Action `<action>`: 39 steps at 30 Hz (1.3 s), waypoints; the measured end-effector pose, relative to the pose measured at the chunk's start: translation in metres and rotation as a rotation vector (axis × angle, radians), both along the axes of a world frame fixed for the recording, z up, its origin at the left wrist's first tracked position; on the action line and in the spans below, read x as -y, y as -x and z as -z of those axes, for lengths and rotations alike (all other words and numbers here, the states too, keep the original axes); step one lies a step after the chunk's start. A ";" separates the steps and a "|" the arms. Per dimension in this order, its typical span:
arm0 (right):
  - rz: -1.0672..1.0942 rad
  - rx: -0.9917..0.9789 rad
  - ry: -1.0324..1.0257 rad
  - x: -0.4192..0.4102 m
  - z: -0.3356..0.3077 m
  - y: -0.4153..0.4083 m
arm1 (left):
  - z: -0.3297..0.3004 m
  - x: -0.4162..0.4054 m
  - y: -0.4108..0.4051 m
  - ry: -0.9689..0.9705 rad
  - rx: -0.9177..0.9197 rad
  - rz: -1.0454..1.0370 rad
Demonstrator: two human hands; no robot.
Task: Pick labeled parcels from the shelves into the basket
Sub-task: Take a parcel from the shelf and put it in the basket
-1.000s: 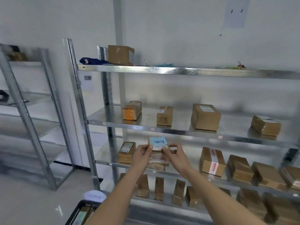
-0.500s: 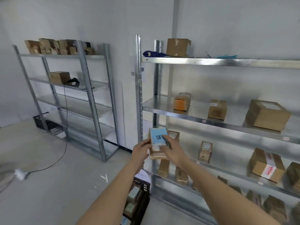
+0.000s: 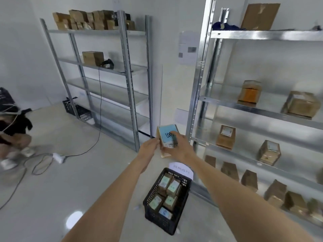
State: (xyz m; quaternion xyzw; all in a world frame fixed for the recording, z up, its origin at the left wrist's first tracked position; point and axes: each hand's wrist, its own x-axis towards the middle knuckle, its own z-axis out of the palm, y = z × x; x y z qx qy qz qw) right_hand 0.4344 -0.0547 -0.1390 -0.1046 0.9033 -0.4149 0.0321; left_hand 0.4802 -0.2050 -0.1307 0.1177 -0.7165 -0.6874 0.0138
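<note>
A small brown parcel with a blue handwritten label is held in front of me by both hands, above the floor and left of the shelf post. My left hand grips its left side. My right hand holds its right side, thumb across the label. Below them on the floor stands the black basket, holding several labeled brown parcels. A white paper tag sticks up at its far end.
The metal shelf unit on the right carries several brown boxes on its levels. A second shelf unit stands at the back left, with a black crate beside it. A crouching person and loose cables are on the floor at left.
My view has swung left and down, away from the shelf. Both hands carried the blue-labeled parcel off the shelf front and now hold it above the basket.
</note>
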 end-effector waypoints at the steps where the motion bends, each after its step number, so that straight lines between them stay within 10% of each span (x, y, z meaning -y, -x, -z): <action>1: -0.003 0.012 -0.005 0.010 0.006 0.008 | 0.007 0.012 0.006 0.037 -0.014 0.006; 22: 0.161 0.408 -0.051 0.058 0.302 0.327 | 0.294 0.101 0.365 0.678 0.319 0.408; 39: 0.461 0.789 0.020 0.113 0.720 0.329 | 0.692 0.160 0.470 0.832 0.502 0.751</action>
